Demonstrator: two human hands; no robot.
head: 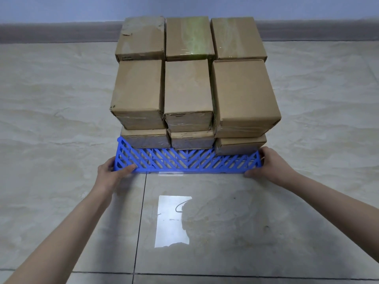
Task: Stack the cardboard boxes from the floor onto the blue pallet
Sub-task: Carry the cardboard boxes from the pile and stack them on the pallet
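Observation:
The blue pallet (188,161) lies on the tiled floor in the middle of the view, its slatted front strip bare. Several brown cardboard boxes (187,89) are stacked on it in layers, three across, filling the rest of the pallet back toward the wall. My left hand (111,171) grips the pallet's front left corner, thumb on top of the slats. My right hand (270,163) grips the front right corner, thumb at the front edge. The boxes at the front right overhang each other slightly.
Glossy beige floor tiles (225,222) spread all around, with a bright reflection in front of the pallet. A grey skirting board and a pale blue wall (61,9) run behind the stack.

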